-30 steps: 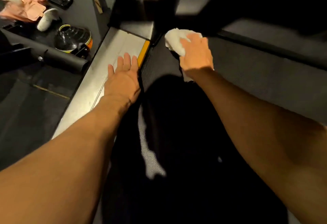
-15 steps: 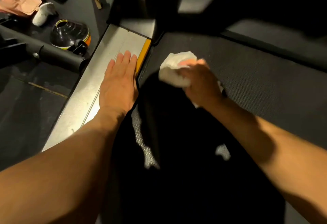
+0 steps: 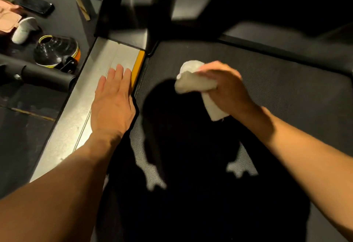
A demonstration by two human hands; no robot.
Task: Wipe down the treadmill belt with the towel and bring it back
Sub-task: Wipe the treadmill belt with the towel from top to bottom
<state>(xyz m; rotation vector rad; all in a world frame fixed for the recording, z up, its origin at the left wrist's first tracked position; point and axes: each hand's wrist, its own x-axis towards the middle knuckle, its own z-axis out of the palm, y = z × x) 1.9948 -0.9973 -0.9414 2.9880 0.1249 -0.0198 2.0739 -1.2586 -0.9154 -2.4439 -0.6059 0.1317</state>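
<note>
Clutter lies on the dark floor at far left: a pink cloth (image 3: 7, 18), a black phone (image 3: 36, 5), a white rolled item (image 3: 23, 29) and a black ribbed dome (image 3: 55, 50) with a yellow-orange rim, just beside a black padded bar (image 3: 47, 79). Next comes the treadmill's silver side rail (image 3: 76, 117), where the left hand (image 3: 112, 104) lies flat, fingers straight and together, beside a yellow strip (image 3: 138, 66). On the dark treadmill belt (image 3: 286, 92), the person's heavy shadow hides much of the near surface. The right hand (image 3: 227, 89), fingers curled round a bunched white towel (image 3: 193, 81), holds it low over the belt; blur hides any contact. Since half a second earlier, towel and right hand have shifted rightward from the strip, while the left hand has stayed put.
</note>
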